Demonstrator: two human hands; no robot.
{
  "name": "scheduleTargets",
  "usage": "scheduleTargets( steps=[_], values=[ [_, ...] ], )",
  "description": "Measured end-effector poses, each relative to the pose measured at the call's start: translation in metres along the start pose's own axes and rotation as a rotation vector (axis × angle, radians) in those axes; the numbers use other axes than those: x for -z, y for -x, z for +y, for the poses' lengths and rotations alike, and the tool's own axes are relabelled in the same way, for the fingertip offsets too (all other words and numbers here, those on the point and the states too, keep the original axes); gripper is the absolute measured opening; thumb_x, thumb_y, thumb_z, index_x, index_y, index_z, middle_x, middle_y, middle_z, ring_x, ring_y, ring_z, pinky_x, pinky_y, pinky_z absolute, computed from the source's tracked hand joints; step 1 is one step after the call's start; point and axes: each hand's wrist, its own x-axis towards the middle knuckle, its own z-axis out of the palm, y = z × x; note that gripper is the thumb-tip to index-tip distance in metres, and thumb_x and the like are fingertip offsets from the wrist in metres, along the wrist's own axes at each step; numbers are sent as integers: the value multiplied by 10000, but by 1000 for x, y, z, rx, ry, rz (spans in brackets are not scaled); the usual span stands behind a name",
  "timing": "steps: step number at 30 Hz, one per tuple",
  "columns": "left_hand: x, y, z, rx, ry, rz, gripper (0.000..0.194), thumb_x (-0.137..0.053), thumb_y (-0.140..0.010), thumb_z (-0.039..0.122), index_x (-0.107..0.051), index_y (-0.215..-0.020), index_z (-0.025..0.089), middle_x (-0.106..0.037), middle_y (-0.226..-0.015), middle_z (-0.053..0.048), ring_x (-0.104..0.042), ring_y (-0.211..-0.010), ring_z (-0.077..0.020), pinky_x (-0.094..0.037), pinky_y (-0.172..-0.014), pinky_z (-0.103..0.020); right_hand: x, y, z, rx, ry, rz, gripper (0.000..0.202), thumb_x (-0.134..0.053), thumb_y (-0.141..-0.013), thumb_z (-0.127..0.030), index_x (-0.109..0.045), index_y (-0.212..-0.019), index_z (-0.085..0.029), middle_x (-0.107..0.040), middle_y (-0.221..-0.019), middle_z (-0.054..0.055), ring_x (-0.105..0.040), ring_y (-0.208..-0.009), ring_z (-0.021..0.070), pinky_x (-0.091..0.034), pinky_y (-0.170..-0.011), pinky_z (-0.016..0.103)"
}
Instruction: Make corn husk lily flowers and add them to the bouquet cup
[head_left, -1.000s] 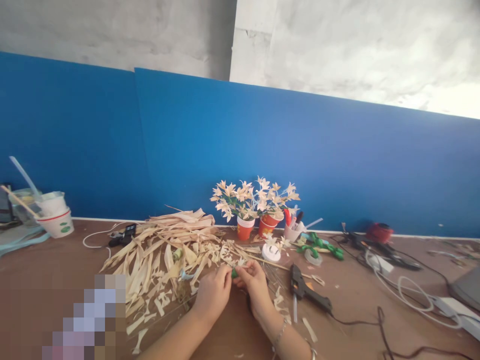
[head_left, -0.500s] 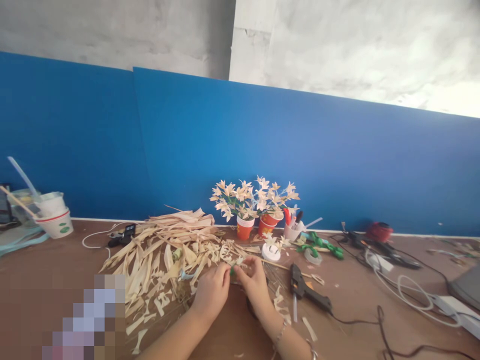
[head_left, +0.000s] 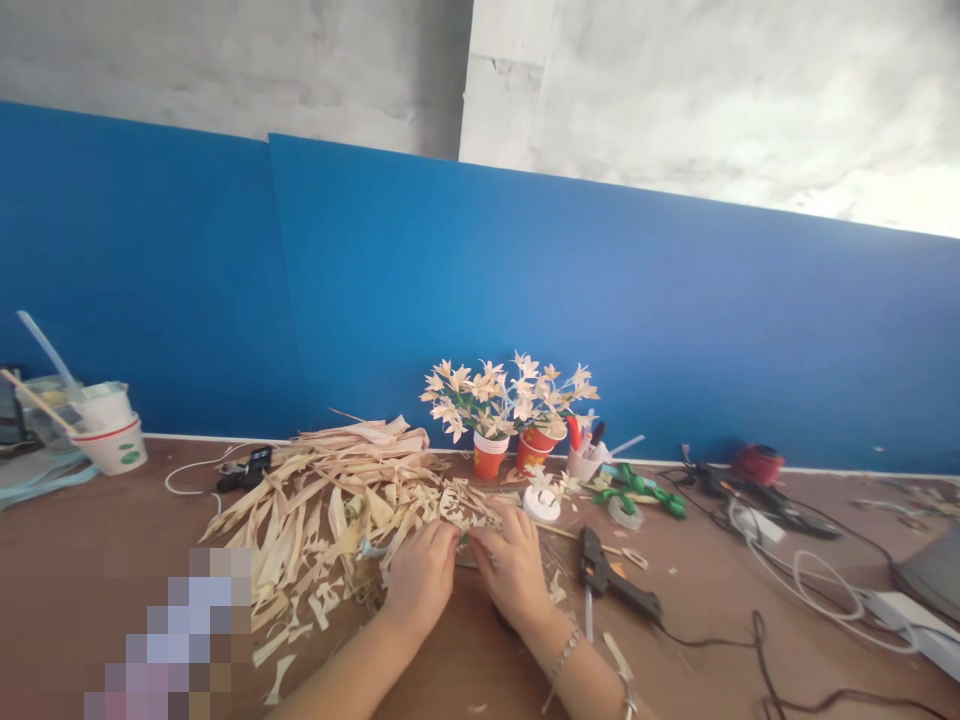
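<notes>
My left hand and my right hand meet above the brown table, fingertips pinched close together. Between them shows a small bit of green strip, mostly hidden by the fingers. A pale piece lies just beyond the fingertips; whether it is attached to the green strip I cannot tell. Left of my hands spreads a heap of dried husk strips with cut scraps. Beyond the right hand stands a white round holder with pale husk flowers. A black glue gun lies to the right.
Two red cups of husk flowers stand against the blue partition. Beside them are a pen cup, green ribbon and a tape roll. Cables and a power strip lie right; a white tub stands left.
My right hand has turned, its back now more toward the camera and its fingers stretched further over the green strip. The left hand has barely moved. Objects on the table stay put.
</notes>
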Motion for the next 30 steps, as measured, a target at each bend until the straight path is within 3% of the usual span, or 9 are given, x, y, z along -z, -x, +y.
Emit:
scheduleTargets(
  steps=[15,22,30],
  values=[
    [6,-2,5,-95,-57,-20,181,-442,-839,112,-603,-814,191,-650,-770,-40,-610,-733,-198,-453,-622,-298,1,1,2,19,78,-93,123,-515,-827,-146,-614,-803,-214,-541,-1152,71,-460,-999,236,-370,-790,354],
    [5,-3,5,-113,-66,-21,164,-461,-823,101,-594,-793,192,-643,-753,-33,-602,-735,-202,-441,-618,-301,5,-2,0,92,75,-171,179,-455,-845,-113,-609,-863,-201,-559,-1139,82,-458,-999,234,-363,-803,368],
    [5,-3,4,-114,-101,-35,154,-483,-817,99,-596,-780,198,-641,-763,-29,-590,-753,-210,-434,-629,-310,5,-3,0,71,49,-246,205,-446,-827,-75,-601,-903,-188,-577,-1121,82,-477,-984,230,-363,-805,373]
  ],
)
